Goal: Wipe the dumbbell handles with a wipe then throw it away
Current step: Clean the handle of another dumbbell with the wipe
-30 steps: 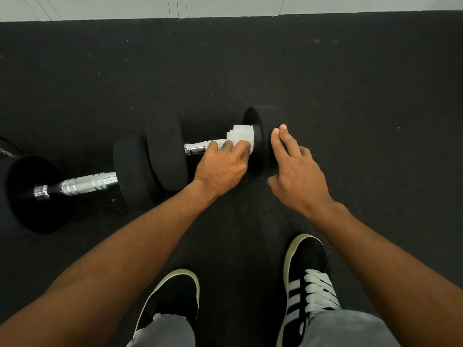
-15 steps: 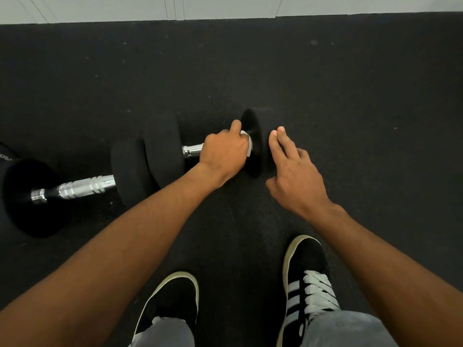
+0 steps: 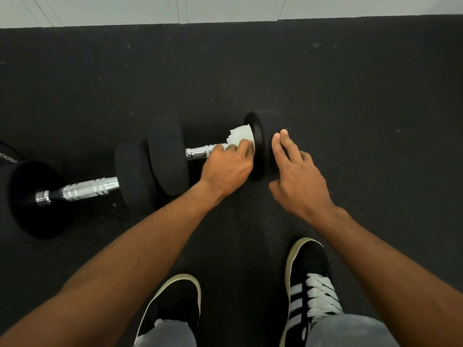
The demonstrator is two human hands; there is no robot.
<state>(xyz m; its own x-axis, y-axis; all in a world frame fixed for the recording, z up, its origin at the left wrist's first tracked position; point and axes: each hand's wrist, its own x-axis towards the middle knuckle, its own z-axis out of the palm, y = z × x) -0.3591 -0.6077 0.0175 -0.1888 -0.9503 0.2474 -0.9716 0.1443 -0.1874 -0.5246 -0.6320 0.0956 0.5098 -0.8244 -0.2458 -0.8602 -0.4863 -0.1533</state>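
1. Centre dumbbell lies on its side mid-frame on the black rubber floor. Its axis runs left-right, w/ the right end a bit higher in frame. It has round black heads w/ a chrome handle btwn them.
2. Left hand sits on the right part of that handle, just left of the right head. Fingers are curled down over the bar, clamped on the wipe wrapped round the metal. The thumb is hidden.
3. Wipe is white and crumpled. It sticks up above the knuckles, w/ its right edge against the inner face of the right head. Only the left stub of the handle shows bare.
4. Right hand is on the outer side of the right head. Index + middle fingers are straight and close together, tips resting on the head's rim. Thumb is spread toward lower left, and the hand grips nothing.
5. Second dumbbell lies lower left and is the same type. Its right head sits just beside the centre dumbbell's left head, but can't tell if they touch. Its bare handle has no hand on it.
6. At the far left edge is a dark object w/ white lettering, cut off and unreadable.
7. At the bottom are two black shoes w/ pale soles: left shoe and right shoe, the latter w/ white stripes + laces. Grey trouser legs sit at the very bottom edge.
8. A pale wall strip runs along the top of frame.
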